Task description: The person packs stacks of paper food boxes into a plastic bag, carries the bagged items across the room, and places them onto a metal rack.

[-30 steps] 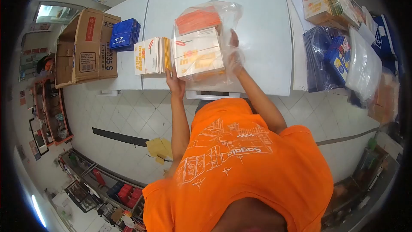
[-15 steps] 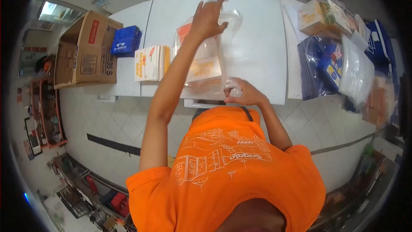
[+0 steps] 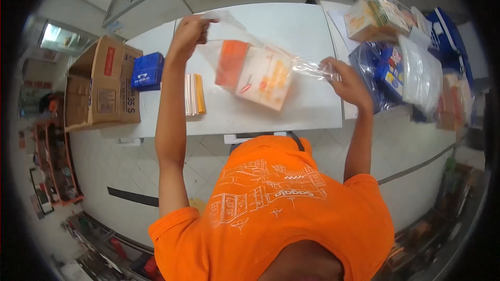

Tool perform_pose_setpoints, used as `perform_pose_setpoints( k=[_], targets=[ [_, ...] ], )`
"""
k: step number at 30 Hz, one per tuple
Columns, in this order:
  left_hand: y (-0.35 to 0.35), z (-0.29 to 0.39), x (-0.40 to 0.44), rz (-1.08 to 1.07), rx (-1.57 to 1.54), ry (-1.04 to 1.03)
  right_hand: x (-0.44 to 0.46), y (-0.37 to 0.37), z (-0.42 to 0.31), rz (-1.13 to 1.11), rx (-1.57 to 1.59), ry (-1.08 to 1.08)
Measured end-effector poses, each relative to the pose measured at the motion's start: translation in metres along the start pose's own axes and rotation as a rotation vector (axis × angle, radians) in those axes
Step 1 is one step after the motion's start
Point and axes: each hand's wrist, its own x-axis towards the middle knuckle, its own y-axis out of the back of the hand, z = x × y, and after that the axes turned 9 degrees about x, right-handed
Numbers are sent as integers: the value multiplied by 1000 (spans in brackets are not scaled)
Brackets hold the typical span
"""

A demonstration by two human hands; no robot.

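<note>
One thin, crinkly, see-through bag [image 3: 260,54] is over the middle of the smooth white table [image 3: 312,109], tilted; I can't tell if it touches. Inside are two chunky blocks: one white block with yellow print [image 3: 265,75] and one orange block [image 3: 231,62]. The left hand [image 3: 190,36] reaches toward the table's far edge, fingers curled tight on the plastic. The right hand [image 3: 346,78], above the table's right edge, pinches a stretched, shiny end. One stiff brown cardboard box [image 3: 114,80] and one flat-sided blue pile [image 3: 147,71] sit by the table's left end.
</note>
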Motion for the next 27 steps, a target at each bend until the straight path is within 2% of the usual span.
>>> perform_pose_setpoints(
  k=[1, 2, 3, 4, 5, 7, 9, 10, 11, 14, 15, 18, 23, 26, 27],
  targets=[
    [-3, -4, 0, -17, 79, -78, -1, 3, -4, 31, -253, 208],
    [-10, -7, 0, -73, 144, -146, 8, 8, -12, -19, -225, 290],
    [-24, -1, 4, -86, 230, -54, 21, 17, -37, -65, -197, 369],
    [-33, -1, 11, -108, 92, -49, 36, 21, -57, -111, -171, 445],
    [-37, 3, 18, -116, 36, -68, 58, 17, -68, -199, 49, 398],
    [-37, 8, 36, -149, -8, -97, 112, -10, -68, -311, 322, -21],
    [-43, 8, 47, -153, -6, -119, 173, -54, -27, -309, -244, 28],
    [-46, 7, 51, -134, 15, -125, 198, -76, -8, -413, -330, -20],
    [-47, 7, 55, -109, 36, -130, 222, -104, 34, -394, -311, -12],
    [-34, 8, 57, -171, 49, -100, 268, -127, 42, -717, -243, -59],
    [-31, 7, 56, -191, 42, -107, 285, -138, 47, -828, -252, -272],
    [-25, 8, 57, -259, 77, -143, 312, -158, 70, -921, -92, -198],
    [-13, -1, 68, -370, 165, -189, 331, -180, 106, -906, 53, -179],
    [8, -31, 61, -268, -32, -299, 330, -187, 130, -876, 149, -184],
    [24, -45, 52, -190, 25, -268, 328, -187, 137, -866, 186, -184]
  ],
)
